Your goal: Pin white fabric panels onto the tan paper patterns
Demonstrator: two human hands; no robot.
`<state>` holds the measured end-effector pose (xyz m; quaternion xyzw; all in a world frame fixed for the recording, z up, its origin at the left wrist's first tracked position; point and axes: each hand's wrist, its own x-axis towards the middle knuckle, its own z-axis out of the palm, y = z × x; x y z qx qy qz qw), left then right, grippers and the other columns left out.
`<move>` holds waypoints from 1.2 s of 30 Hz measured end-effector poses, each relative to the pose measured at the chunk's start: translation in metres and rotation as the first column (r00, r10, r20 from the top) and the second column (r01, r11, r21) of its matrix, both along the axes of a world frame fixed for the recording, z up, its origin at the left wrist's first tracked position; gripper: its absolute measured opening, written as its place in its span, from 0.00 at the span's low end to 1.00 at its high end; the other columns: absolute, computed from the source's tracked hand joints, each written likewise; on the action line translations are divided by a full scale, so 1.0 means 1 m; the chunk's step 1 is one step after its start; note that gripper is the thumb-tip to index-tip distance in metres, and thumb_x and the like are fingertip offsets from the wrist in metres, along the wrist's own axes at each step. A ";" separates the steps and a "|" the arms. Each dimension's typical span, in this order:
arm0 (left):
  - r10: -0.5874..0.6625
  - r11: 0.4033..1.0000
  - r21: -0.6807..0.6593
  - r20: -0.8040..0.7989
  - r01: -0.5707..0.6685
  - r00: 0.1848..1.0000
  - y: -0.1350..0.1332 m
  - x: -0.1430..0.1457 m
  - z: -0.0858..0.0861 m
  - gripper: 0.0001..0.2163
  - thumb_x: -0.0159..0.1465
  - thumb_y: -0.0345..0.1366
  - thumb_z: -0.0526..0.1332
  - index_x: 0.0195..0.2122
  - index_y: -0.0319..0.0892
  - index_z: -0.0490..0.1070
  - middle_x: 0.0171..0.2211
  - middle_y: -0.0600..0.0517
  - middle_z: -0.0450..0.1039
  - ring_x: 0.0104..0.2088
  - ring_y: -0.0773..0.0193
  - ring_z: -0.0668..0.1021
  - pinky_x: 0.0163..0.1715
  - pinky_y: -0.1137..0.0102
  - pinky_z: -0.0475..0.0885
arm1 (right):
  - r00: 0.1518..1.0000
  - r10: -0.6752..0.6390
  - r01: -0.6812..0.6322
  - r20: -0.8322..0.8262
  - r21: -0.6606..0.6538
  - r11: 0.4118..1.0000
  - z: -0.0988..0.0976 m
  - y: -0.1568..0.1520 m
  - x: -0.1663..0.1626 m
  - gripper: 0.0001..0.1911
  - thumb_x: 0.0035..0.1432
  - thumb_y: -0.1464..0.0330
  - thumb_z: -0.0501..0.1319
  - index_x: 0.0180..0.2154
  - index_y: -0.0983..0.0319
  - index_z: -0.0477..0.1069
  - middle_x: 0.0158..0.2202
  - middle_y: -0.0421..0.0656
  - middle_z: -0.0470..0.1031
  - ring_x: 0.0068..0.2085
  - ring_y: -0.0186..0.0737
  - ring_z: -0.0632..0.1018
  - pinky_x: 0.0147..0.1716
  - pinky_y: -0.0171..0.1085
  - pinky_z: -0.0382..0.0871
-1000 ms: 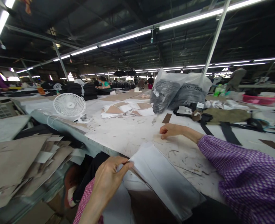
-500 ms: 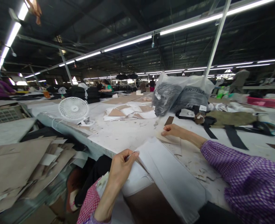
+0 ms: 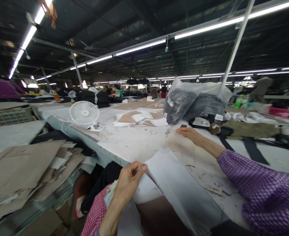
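Note:
Near the table's front edge, my left hand point(image 3: 129, 180) pinches the upper left edge of a white sheet-like panel point(image 3: 181, 178) between thumb and fingers. The panel slants down toward me, with a dark brown piece point(image 3: 162, 216) showing under its lower left side. Farther out over the table, my right hand point(image 3: 189, 136) is closed in a pinch on a thin cream strip point(image 3: 177, 144), which is smeared by motion. The strip trails below the fingertips, beyond the panel's top end. A small brown piece point(image 3: 183, 126) lies just past my right fingertips.
A white fan point(image 3: 84, 113) stands on the table at left, beside stacked white and tan pieces point(image 3: 139, 118). Clear bags of dark goods point(image 3: 181, 101) stand at the back right, near black straps point(image 3: 254, 150). Tan sheets point(image 3: 24, 167) are piled low on the left. Thread scraps litter the tabletop.
My right hand has moved slightly away from the panel, drawing the cream strip outward. My left hand keeps its pinch on the panel. The whole view has shifted a little to the left.

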<state>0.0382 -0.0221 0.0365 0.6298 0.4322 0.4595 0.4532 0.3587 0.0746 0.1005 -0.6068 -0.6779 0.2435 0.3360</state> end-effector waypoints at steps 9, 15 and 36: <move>0.033 0.998 -0.056 0.060 -0.029 0.998 0.001 0.001 -0.001 0.18 0.56 0.49 0.62 0.24 0.37 0.70 0.19 0.56 0.60 0.22 0.70 0.61 0.22 0.75 0.54 | 0.986 -0.079 0.112 -0.143 0.240 0.964 0.042 -0.012 -0.011 0.30 0.42 0.41 0.64 0.24 0.64 0.69 0.20 0.38 0.65 0.22 0.30 0.61 0.20 0.32 0.51; 0.117 0.992 -0.049 -0.031 -0.118 0.993 -0.003 0.000 0.012 0.18 0.56 0.49 0.61 0.23 0.37 0.70 0.18 0.57 0.56 0.21 0.71 0.58 0.20 0.74 0.51 | 0.948 0.080 -0.018 -0.308 0.197 0.980 0.087 -0.083 -0.074 0.25 0.42 0.49 0.70 0.28 0.63 0.67 0.19 0.36 0.64 0.18 0.27 0.62 0.15 0.29 0.49; 0.053 0.995 -0.091 0.077 -0.046 0.996 -0.015 0.002 0.025 0.19 0.57 0.50 0.58 0.23 0.37 0.68 0.20 0.56 0.55 0.22 0.71 0.57 0.20 0.74 0.49 | 0.934 0.357 -0.358 -0.023 -0.038 0.933 0.018 -0.100 -0.130 0.13 0.53 0.59 0.61 0.36 0.61 0.66 0.20 0.34 0.65 0.24 0.32 0.64 0.23 0.32 0.53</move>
